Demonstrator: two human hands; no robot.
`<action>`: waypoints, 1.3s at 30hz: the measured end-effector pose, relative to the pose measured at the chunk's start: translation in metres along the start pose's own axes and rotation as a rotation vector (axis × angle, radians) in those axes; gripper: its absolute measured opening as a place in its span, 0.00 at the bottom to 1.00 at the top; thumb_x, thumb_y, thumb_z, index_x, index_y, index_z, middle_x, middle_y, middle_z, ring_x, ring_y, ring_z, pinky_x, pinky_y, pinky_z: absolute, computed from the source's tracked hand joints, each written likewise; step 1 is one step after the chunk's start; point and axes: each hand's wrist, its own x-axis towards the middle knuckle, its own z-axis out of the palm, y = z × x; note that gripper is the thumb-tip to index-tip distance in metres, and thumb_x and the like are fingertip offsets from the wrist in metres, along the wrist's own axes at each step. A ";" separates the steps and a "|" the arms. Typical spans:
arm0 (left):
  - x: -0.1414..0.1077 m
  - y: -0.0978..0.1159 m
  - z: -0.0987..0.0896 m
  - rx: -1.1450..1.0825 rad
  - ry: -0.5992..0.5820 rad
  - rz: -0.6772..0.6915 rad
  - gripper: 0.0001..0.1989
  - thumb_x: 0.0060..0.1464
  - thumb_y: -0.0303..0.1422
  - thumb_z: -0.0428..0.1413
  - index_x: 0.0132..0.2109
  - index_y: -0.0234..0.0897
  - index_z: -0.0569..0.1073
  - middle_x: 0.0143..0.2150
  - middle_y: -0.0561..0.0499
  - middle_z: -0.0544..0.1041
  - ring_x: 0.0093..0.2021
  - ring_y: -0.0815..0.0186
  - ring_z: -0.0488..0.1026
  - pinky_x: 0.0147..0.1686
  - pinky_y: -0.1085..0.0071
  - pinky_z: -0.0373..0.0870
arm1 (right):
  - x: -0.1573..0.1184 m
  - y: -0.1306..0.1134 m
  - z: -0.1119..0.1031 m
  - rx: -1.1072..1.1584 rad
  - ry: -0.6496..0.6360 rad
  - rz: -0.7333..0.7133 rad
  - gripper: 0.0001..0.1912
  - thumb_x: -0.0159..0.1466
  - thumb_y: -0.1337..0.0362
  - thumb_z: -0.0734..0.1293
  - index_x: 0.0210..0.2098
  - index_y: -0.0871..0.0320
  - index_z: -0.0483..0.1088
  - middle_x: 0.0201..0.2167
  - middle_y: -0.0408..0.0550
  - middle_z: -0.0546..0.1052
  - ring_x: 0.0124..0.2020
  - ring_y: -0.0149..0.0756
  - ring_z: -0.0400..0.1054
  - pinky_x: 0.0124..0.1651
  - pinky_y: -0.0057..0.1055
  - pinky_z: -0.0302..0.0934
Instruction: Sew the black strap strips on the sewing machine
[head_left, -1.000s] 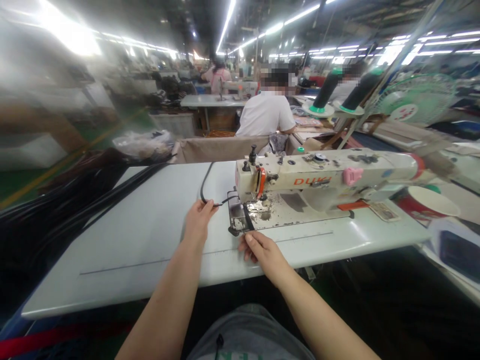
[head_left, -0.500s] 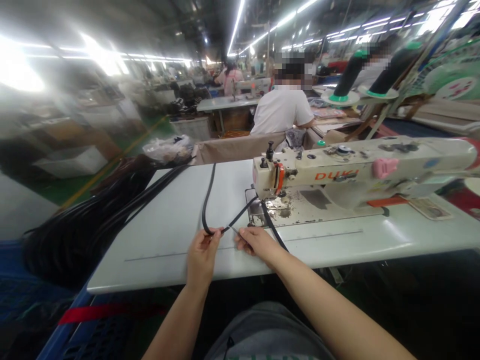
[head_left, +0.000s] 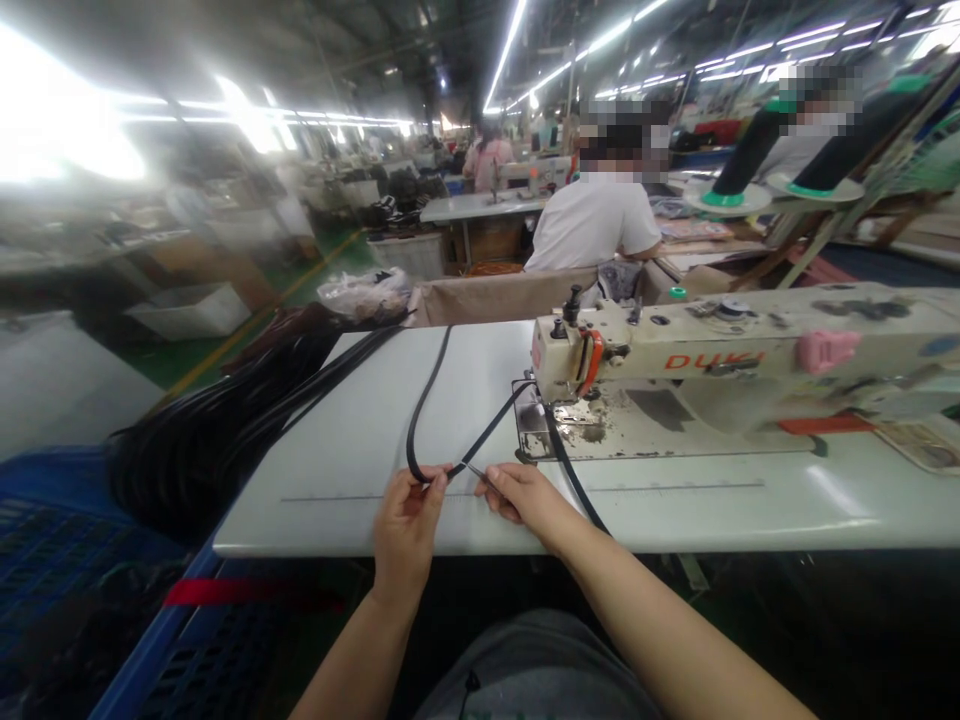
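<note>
My left hand (head_left: pixel 407 522) pinches a narrow black strap (head_left: pixel 412 440) between thumb and fingers, just over the table's front part. From that pinch one length curves away to the table's back edge; another runs slanting up to the needle area of the sewing machine (head_left: pixel 645 345). My right hand (head_left: pixel 525 500) is closed on a thin metal tool (head_left: pixel 471 467), whose tip meets the strap just right of my left fingertips. Its exact kind is too small to make out. Another black strip comes from under the machine head and passes over the front edge behind my right wrist.
A large bundle of black straps (head_left: pixel 202 430) hangs over the white table's (head_left: pixel 315 520) left side, above a blue plastic crate (head_left: pixel 67 500). Black thread cones (head_left: pixel 742 155) stand at upper right. A person in a white shirt (head_left: pixel 592 220) sits beyond a cloth-sided bin (head_left: pixel 495 297).
The view has turned slightly left, so the table and machine sit further right. Both hands keep their hold, and the tool tip stays at the strap.
</note>
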 end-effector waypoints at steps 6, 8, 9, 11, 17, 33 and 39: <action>-0.007 0.005 -0.006 0.067 -0.022 0.049 0.08 0.62 0.39 0.61 0.45 0.43 0.76 0.47 0.46 0.82 0.51 0.57 0.81 0.57 0.60 0.76 | 0.004 -0.003 0.008 -0.091 -0.033 -0.058 0.28 0.64 0.38 0.64 0.30 0.58 0.73 0.17 0.37 0.63 0.18 0.27 0.51 0.22 0.27 0.42; -0.008 0.005 -0.008 0.057 -0.017 0.036 0.08 0.62 0.40 0.61 0.45 0.44 0.76 0.48 0.47 0.82 0.51 0.57 0.81 0.57 0.59 0.76 | 0.006 -0.004 0.009 -0.131 -0.029 -0.093 0.27 0.66 0.39 0.62 0.29 0.57 0.72 0.16 0.36 0.59 0.19 0.28 0.51 0.23 0.27 0.44; -0.008 0.005 -0.009 0.052 -0.016 0.024 0.09 0.62 0.40 0.61 0.46 0.44 0.76 0.48 0.47 0.82 0.51 0.57 0.81 0.57 0.59 0.76 | 0.005 -0.004 0.008 -0.151 -0.024 -0.112 0.26 0.67 0.40 0.61 0.29 0.57 0.71 0.16 0.36 0.59 0.19 0.28 0.51 0.24 0.27 0.45; -0.007 0.004 -0.012 0.067 -0.019 -0.005 0.10 0.61 0.42 0.61 0.45 0.43 0.76 0.47 0.46 0.82 0.50 0.57 0.81 0.56 0.59 0.77 | 0.001 -0.007 0.005 -0.239 0.019 -0.167 0.24 0.69 0.43 0.58 0.31 0.56 0.70 0.18 0.36 0.60 0.21 0.30 0.54 0.26 0.28 0.49; 0.013 -0.008 -0.029 0.132 -0.102 -0.114 0.17 0.58 0.49 0.62 0.42 0.40 0.77 0.46 0.44 0.82 0.47 0.57 0.81 0.52 0.61 0.78 | -0.026 -0.012 -0.027 -1.081 0.457 -0.320 0.07 0.67 0.59 0.68 0.36 0.56 0.70 0.35 0.48 0.73 0.38 0.41 0.68 0.41 0.34 0.61; 0.102 -0.044 -0.141 0.944 -0.016 -0.129 0.23 0.58 0.43 0.50 0.51 0.37 0.81 0.47 0.42 0.83 0.49 0.50 0.79 0.53 0.58 0.73 | -0.056 0.016 -0.064 -1.669 0.447 -0.095 0.27 0.69 0.69 0.62 0.67 0.60 0.67 0.38 0.56 0.84 0.33 0.44 0.80 0.32 0.33 0.70; 0.124 -0.038 -0.261 1.293 0.202 -0.221 0.24 0.61 0.37 0.47 0.55 0.33 0.79 0.54 0.36 0.80 0.55 0.46 0.76 0.57 0.55 0.71 | -0.053 0.020 -0.068 -1.705 0.475 -0.106 0.26 0.72 0.66 0.60 0.68 0.62 0.66 0.37 0.55 0.84 0.31 0.46 0.81 0.30 0.35 0.71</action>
